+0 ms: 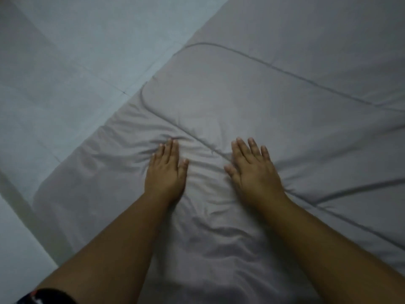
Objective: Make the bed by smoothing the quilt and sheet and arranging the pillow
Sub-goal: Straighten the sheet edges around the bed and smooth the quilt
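Neither grip grasps anything: the left hand [166, 172] and right hand [254, 172] lie released, palms flat and fingers stretched, pressing side by side on the grey quilt [252, 102]. Between and just ahead of them the cloth bunches in fine creases beside a curved stitched seam [306, 79]. Left of the hands the quilt's edge ends on the paler sheet [65, 73].

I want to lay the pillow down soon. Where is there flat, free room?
Free: the smooth quilt beyond both hands, inside the stitched seam, and the floor at left. Crowded: the wrinkled patch under the left hand and right hand.
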